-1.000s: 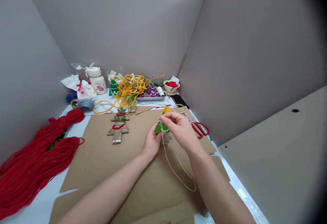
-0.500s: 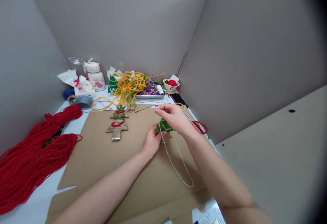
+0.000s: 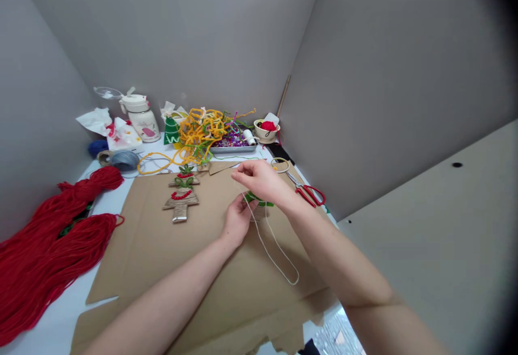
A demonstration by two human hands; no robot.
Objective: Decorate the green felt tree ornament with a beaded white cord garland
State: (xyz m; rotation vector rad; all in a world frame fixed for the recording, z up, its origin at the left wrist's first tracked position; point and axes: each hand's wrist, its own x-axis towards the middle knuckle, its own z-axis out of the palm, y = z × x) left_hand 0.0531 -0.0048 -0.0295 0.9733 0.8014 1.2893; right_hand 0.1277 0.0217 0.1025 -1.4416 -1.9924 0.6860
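My left hand [image 3: 237, 220] pinches a small green tree-shaped piece [image 3: 259, 200] against the brown cardboard sheet [image 3: 170, 252]. My right hand [image 3: 261, 178] hovers just above it, fingers pinched on a white string [image 3: 271, 244] that loops down across the cardboard toward me. The green piece is mostly hidden under my right hand. A finished twine-wrapped tree ornament [image 3: 181, 197] with red beads lies on the cardboard to the left.
Red yarn skeins [image 3: 52, 247] lie at the left. At the back sit a white bottle [image 3: 140, 117], a pile of orange pipe cleaners [image 3: 202, 134], a bead tray [image 3: 234, 147] and a small bowl [image 3: 265, 130]. Red scissors [image 3: 309, 193] lie by the right wall. Grey partitions enclose the table.
My right hand has moved left and away from me, pulling the string over the green piece. The left hand keeps its grip. The view has shifted slightly.
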